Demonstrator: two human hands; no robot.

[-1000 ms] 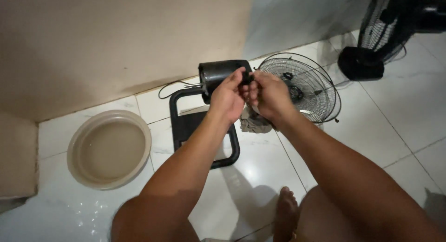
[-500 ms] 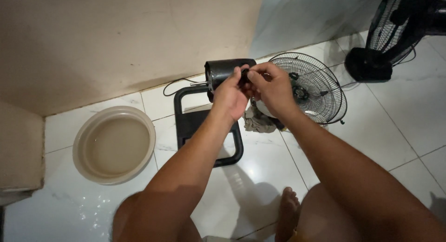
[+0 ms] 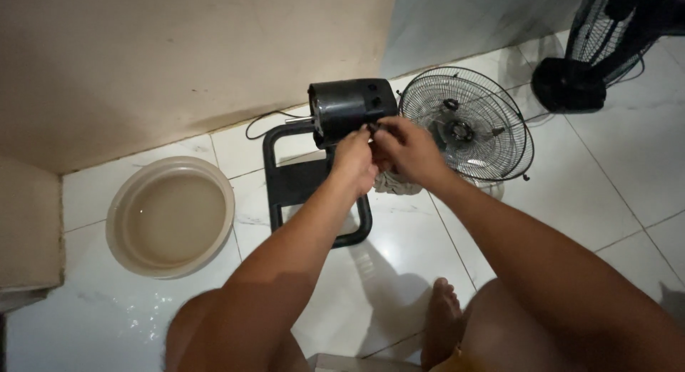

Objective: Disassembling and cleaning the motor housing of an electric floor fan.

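Note:
A black fan motor housing (image 3: pixel 349 108) stands on a black rectangular base (image 3: pixel 300 176) on the white tiled floor. My left hand (image 3: pixel 354 161) and my right hand (image 3: pixel 405 149) meet at the housing's front, fingers pinched on a small dark part at its shaft. What exactly the fingers grip is too small to tell. A round wire fan guard (image 3: pixel 467 123) lies flat on the floor just right of my right hand. A crumpled cloth (image 3: pixel 394 183) lies under my hands.
A beige basin (image 3: pixel 170 216) with murky water sits on the floor at left. A second black fan (image 3: pixel 606 43) stands at the top right. The wall (image 3: pixel 178 58) runs behind. My bare foot (image 3: pixel 444 322) rests near the bottom.
The view has shifted slightly, so everything sits a little lower and right. My hands stay pinched at the motor's front, with the fingers slightly turned.

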